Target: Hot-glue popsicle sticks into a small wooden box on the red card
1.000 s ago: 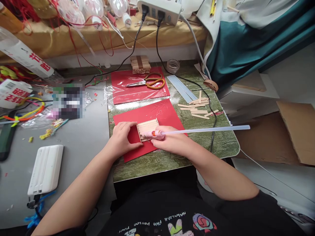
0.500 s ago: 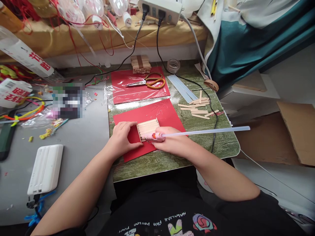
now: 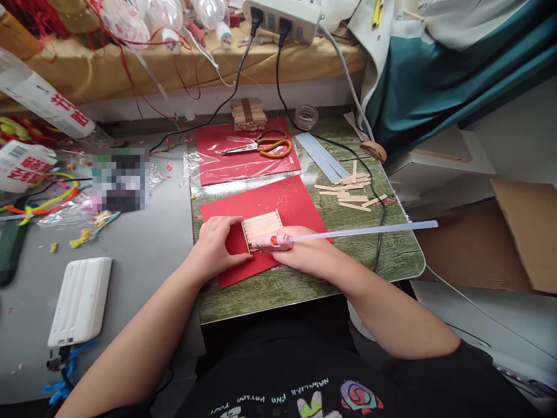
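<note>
Nudged pink tubular plastic glue gun (image 3: pixel 270 241) nearer vs 1s ago, clamped in R grip (image 3: pixel 304 247); pinching tan rectangular wooden panel (image 3: pixel 263 225), L grip (image 3: pixel 216 247); prob. mid-glue.

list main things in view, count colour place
red sheet: one, red, green table
panel: one, tan, on red sheet
glue gun: one, pink, at panel
glue stick: one, translucent, glue gun's rear
wrapped pack: one, red, behind red sheet
scissors: one, mustard handles, on wrapped pack
spare glue sticks: several, bluish, scissors' right
loose sticks: several, tan, green table's right
stick bundle: one, tan, behind scissors
power strip: one, white, ledge
power bank: one, white, grey table
left hand: one, panel's left edge
right hand: one, on glue gun
</note>
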`<action>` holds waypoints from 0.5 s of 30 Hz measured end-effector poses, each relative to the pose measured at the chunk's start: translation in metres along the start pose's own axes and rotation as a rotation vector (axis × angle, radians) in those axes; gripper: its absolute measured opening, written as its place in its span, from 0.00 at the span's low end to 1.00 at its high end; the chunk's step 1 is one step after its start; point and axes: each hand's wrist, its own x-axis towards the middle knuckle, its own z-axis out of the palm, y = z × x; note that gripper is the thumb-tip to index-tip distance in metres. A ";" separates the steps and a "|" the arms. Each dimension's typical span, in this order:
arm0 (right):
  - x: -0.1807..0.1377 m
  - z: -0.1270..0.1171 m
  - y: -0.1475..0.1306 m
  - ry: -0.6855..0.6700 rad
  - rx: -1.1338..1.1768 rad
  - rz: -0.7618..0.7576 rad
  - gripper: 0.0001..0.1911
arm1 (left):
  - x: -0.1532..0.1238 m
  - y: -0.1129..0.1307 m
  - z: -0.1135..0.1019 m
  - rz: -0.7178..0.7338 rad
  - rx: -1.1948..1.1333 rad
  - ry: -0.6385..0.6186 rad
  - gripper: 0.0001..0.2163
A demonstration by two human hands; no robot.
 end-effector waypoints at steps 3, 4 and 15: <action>0.000 -0.001 -0.002 -0.020 0.034 0.006 0.12 | 0.000 0.000 0.000 -0.003 -0.002 0.002 0.37; 0.000 -0.001 -0.003 -0.027 0.046 0.007 0.12 | 0.000 -0.001 0.000 -0.005 -0.004 0.003 0.37; 0.003 0.003 -0.001 -0.013 0.140 0.048 0.10 | 0.000 -0.001 0.001 0.005 -0.012 0.008 0.38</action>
